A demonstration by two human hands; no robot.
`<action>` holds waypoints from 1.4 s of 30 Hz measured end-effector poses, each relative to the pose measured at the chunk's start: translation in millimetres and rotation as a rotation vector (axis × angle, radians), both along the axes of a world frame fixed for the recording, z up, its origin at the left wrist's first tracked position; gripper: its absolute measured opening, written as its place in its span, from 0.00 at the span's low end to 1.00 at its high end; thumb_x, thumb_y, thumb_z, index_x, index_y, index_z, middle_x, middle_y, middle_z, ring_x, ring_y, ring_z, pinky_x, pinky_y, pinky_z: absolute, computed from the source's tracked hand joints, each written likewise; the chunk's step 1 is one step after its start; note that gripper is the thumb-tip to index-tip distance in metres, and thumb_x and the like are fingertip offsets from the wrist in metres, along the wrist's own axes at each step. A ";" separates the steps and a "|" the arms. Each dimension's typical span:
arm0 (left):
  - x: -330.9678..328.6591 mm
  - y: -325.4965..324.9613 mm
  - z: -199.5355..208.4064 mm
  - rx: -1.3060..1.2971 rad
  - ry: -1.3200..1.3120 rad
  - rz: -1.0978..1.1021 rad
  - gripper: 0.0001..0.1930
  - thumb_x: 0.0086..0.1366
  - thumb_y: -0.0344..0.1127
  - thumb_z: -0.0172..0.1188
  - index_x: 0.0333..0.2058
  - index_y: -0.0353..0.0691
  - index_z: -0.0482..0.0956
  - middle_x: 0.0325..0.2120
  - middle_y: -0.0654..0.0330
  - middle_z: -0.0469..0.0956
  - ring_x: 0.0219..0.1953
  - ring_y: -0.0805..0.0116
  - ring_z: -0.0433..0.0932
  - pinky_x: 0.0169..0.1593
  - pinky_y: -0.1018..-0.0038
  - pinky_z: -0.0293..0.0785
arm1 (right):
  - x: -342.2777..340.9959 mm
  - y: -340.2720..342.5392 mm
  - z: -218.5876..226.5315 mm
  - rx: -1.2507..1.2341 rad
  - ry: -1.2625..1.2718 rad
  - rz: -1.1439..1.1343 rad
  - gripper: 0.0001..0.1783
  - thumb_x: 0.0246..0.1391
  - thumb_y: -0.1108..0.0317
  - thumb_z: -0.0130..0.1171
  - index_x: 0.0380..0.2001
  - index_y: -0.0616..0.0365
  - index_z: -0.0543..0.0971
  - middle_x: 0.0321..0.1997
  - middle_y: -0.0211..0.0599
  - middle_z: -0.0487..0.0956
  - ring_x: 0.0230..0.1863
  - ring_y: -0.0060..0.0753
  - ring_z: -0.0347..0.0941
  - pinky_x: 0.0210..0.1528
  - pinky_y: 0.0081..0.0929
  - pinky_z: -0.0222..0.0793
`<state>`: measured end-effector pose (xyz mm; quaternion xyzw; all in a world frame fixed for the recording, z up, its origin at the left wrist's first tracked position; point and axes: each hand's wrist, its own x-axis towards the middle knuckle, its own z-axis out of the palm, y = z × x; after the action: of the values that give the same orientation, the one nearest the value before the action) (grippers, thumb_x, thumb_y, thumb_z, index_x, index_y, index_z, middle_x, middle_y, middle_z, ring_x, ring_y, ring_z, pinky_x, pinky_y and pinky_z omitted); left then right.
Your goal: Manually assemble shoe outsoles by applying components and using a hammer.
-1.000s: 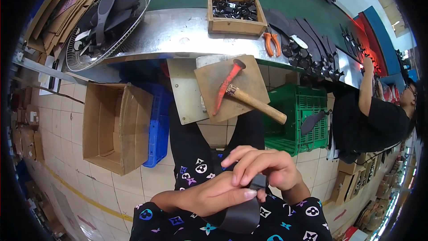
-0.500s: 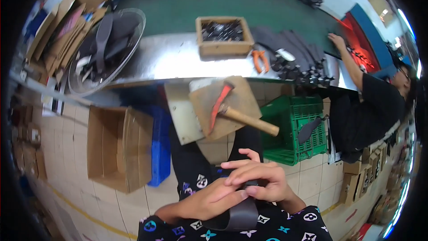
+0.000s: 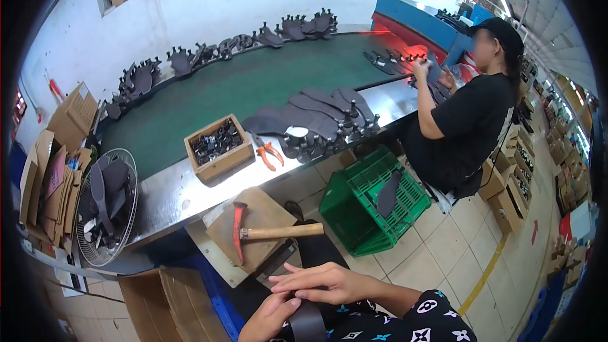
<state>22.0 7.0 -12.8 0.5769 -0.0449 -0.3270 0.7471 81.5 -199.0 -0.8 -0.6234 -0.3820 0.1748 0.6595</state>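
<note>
Far left, wire basket piled with dark flat pieces. Next, open cardboard box, low, then wooden box of small black parts on the table. Red-headed hammer lies across a brown board ahead of you; orange pliers on the table, just beside the wooden box. Your left hand, bottom edge: fingers closed on the top of a dark strap, which hangs down before your shirt. Your right hand lies over it, fingers together; can't tell if they grip the strap. Right: green crate, then a co-worker.
</note>
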 end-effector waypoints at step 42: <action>89.8 290.5 31.8 0.734 -1.021 1.845 0.31 0.66 0.33 0.60 0.63 0.32 0.58 0.60 0.51 0.66 0.61 0.60 0.67 0.65 0.65 0.60 | 345.9 -52.7 -43.2 -0.528 -0.709 -0.816 0.09 0.52 0.68 0.64 0.30 0.65 0.80 0.26 0.47 0.80 0.31 0.41 0.81 0.33 0.33 0.74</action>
<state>111.8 297.5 19.0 0.6417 0.1983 0.6348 0.3819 427.4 -251.7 -44.0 -0.8826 -0.2523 -0.2220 0.3288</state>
